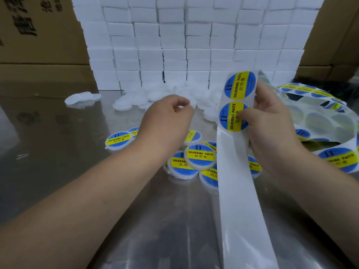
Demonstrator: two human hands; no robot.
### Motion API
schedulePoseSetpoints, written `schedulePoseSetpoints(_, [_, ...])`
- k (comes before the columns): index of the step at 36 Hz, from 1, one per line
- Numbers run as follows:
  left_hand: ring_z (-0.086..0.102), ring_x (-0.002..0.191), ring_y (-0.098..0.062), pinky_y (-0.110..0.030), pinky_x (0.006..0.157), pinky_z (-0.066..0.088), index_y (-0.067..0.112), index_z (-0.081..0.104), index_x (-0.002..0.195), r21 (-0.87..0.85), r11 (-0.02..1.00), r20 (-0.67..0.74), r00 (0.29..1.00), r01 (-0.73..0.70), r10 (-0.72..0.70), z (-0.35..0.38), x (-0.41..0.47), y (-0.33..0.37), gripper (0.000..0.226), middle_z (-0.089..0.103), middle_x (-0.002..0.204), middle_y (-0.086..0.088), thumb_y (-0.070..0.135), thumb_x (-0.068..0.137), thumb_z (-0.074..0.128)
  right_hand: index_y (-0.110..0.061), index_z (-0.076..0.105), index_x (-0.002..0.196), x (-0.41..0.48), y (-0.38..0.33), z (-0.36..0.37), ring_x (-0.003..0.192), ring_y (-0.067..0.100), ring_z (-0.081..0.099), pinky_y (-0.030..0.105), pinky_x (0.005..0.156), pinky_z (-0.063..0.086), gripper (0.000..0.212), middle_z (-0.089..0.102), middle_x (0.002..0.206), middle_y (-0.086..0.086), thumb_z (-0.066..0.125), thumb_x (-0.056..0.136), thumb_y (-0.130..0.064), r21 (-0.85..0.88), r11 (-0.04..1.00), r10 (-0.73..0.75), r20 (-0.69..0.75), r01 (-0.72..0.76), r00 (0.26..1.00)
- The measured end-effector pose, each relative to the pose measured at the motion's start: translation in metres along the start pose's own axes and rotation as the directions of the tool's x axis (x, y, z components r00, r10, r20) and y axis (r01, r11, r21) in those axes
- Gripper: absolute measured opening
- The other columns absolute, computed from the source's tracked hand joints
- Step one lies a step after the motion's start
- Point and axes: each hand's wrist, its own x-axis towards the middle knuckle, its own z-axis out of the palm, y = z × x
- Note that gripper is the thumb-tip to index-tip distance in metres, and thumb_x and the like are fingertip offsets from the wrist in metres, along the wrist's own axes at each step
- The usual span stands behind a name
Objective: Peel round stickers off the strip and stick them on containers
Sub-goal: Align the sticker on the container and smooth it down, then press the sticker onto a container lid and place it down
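Observation:
My right hand (270, 121) grips a white backing strip (239, 200) that hangs down toward me, thumb pressed on a round blue and yellow "Soldering Paste" sticker (231, 117). A second sticker (240, 84) sits above it on the strip. My left hand (167, 117) reaches forward over the table, fingers curled at a plain white container (191, 104) in the pile; whether it grips that container is hidden. Several labelled white containers (200, 156) lie between my arms, one more (117, 140) to the left.
A wall of stacked white boxes (174, 45) rises behind a heap of unlabelled white containers (134, 99). Loose coils of sticker strip (320, 121) lie at the right. Cardboard boxes (38, 35) flank both sides. The shiny metal tabletop (58, 171) reflects everything.

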Motion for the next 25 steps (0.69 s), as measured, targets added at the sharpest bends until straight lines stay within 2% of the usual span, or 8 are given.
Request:
schedulePoseSetpoints(4, [0.053,0.050,0.001,-0.016,0.047,0.040,0.027,0.061,0.092,0.099,0.993,-0.048,0.997,0.058,-0.054,-0.003,0.029,-0.001,0.016,0.058,0.068,0.011,0.020,0.083,0.050,-0.028,0.058,0.099,0.002,0.005,-0.001,0.092,0.026,0.066,0.046,0.083,0.054,0.043,0.069,0.101,0.006,0.043,0.083,0.009,-0.105,0.993,0.041,-0.077,-0.049,0.996])
schedulePoseSetpoints(7, [0.057,0.076,-0.016,-0.021,0.062,0.040,0.025,0.057,0.114,0.300,0.954,-0.009,1.000,0.011,-0.009,-0.003,0.055,-0.002,0.032,0.059,0.099,0.005,0.018,0.085,0.045,-0.017,0.056,0.092,0.004,0.008,-0.001,0.098,0.041,0.058,0.057,0.081,0.050,0.023,0.062,0.104,0.021,0.047,0.083,0.002,-0.199,0.975,0.067,-0.143,-0.095,0.987])
schedulePoseSetpoints(9, [0.056,0.093,-0.021,-0.024,0.071,0.039,0.024,0.052,0.124,0.446,0.895,0.051,0.999,-0.015,-0.009,-0.001,0.074,-0.007,0.040,0.055,0.120,0.001,0.013,0.086,0.043,-0.018,0.056,0.088,0.005,0.009,0.000,0.095,0.038,0.060,0.054,0.080,0.052,0.021,0.065,0.097,0.016,0.048,0.083,0.001,-0.208,0.972,0.078,-0.159,-0.110,0.984])
schedulePoseSetpoints(11, [0.050,0.111,-0.025,-0.027,0.077,0.039,0.025,0.045,0.133,0.591,0.805,0.134,0.991,-0.057,-0.029,0.003,0.091,-0.016,0.047,0.044,0.136,-0.002,0.011,0.088,0.044,-0.021,0.058,0.093,0.005,0.009,-0.001,0.091,0.032,0.064,0.049,0.081,0.053,0.021,0.069,0.092,0.009,0.050,0.085,-0.004,-0.225,0.968,0.078,-0.153,-0.112,0.985])
schedulePoseSetpoints(14, [0.031,0.130,-0.031,-0.040,0.100,0.036,0.026,0.028,0.143,0.785,0.591,0.277,0.959,-0.188,-0.063,0.009,0.113,-0.029,0.055,0.023,0.150,-0.008,0.016,0.091,0.045,-0.021,0.057,0.110,0.007,0.011,-0.002,0.090,0.028,0.066,0.046,0.081,0.053,0.025,0.070,0.094,0.006,0.053,0.087,-0.013,-0.248,0.961,0.083,-0.166,-0.123,0.983])
schedulePoseSetpoints(18, [0.009,0.140,-0.031,-0.043,0.109,0.024,0.026,0.004,0.147,0.866,0.361,0.396,0.916,-0.347,-0.069,0.020,0.141,-0.043,0.071,-0.008,0.156,-0.007,0.014,0.091,0.045,-0.023,0.055,0.115,0.006,0.013,-0.002,0.090,0.032,0.063,0.047,0.083,0.051,0.024,0.066,0.096,0.016,0.051,0.091,-0.022,-0.278,0.956,0.049,-0.177,-0.098,0.983])
schedulePoseSetpoints(22, [-0.001,0.142,-0.033,-0.045,0.112,0.016,0.031,-0.006,0.146,0.877,0.327,0.394,0.917,-0.353,-0.067,0.033,0.168,-0.049,0.080,-0.019,0.154,-0.005,0.013,0.089,0.047,-0.029,0.055,0.111,0.005,0.014,-0.001,0.094,0.039,0.059,0.052,0.082,0.050,0.019,0.061,0.103,0.024,0.049,0.093,-0.024,-0.260,0.961,0.047,-0.166,-0.090,0.985])
schedulePoseSetpoints(25, [-0.004,0.142,-0.035,-0.048,0.112,0.011,0.031,-0.006,0.146,0.880,0.359,0.370,0.923,-0.311,-0.109,0.044,0.179,-0.054,0.079,-0.020,0.154,-0.004,0.018,0.090,0.047,-0.025,0.053,0.119,0.006,0.017,-0.002,0.090,0.032,0.063,0.044,0.083,0.052,0.027,0.065,0.098,0.019,0.050,0.093,-0.026,-0.271,0.959,0.039,-0.158,-0.081,0.987])
